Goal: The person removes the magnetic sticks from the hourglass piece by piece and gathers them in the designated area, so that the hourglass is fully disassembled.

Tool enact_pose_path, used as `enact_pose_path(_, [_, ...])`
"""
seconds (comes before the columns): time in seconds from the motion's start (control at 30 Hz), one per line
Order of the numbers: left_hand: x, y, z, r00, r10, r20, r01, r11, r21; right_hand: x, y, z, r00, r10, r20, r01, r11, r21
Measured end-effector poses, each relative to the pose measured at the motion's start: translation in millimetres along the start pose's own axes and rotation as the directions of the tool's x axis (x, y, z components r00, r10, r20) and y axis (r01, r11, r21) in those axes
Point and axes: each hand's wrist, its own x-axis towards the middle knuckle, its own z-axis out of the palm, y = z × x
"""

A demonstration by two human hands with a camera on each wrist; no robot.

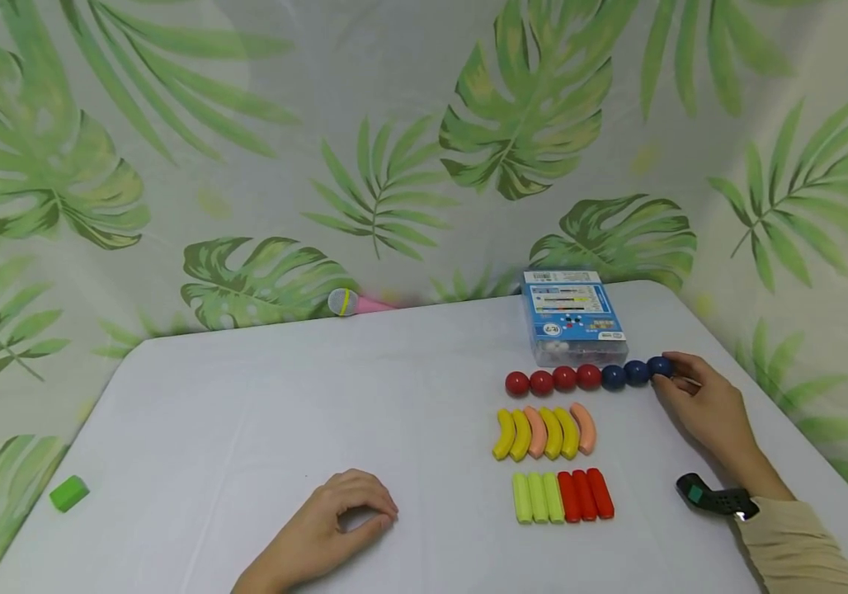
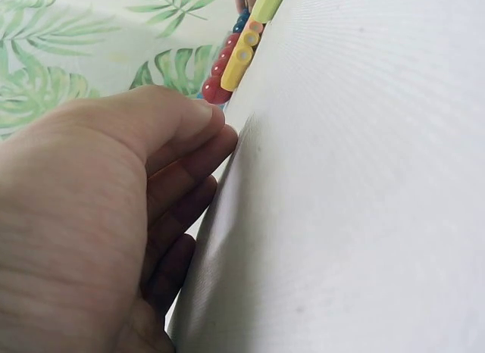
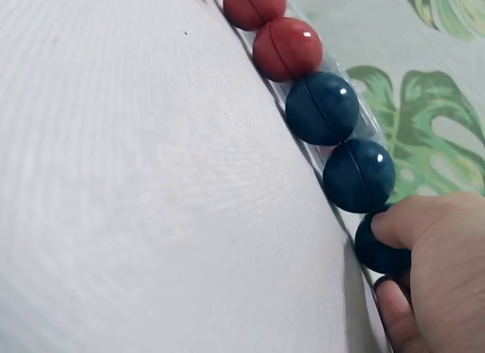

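Observation:
My right hand [image 1: 713, 408] pinches the rightmost blue ball [image 3: 377, 247] between thumb and fingers. That ball ends a row on the white table, beside two more blue balls [image 1: 625, 374] and several red balls [image 1: 564, 379]. Below this row lie yellow and pink curved pieces [image 1: 546, 432], side by side. Nearer still, three light green sticks [image 1: 539, 497] touch three red sticks [image 1: 585, 495]. Away to the left of these, my left hand [image 1: 331, 524] rests on the table, fingers loosely bent, with nothing in it.
Behind the balls stands a clear plastic box [image 1: 575, 318] with a blue label. A toy microphone [image 1: 357, 303] lies at the table's back edge, and a green block [image 1: 69, 493] sits at the far left. A dark strap-like device [image 1: 717, 497] is at my right wrist.

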Motion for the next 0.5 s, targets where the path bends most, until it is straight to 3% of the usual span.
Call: enact_pose_path(0.5, [0.6, -1.4, 1.3, 1.000, -0.004, -0.010, 0.004, 1.000, -0.002, -0.7, -1.7, 0.9, 0.999, -0.054, 0.000, 0.054, 0.998, -0.034])
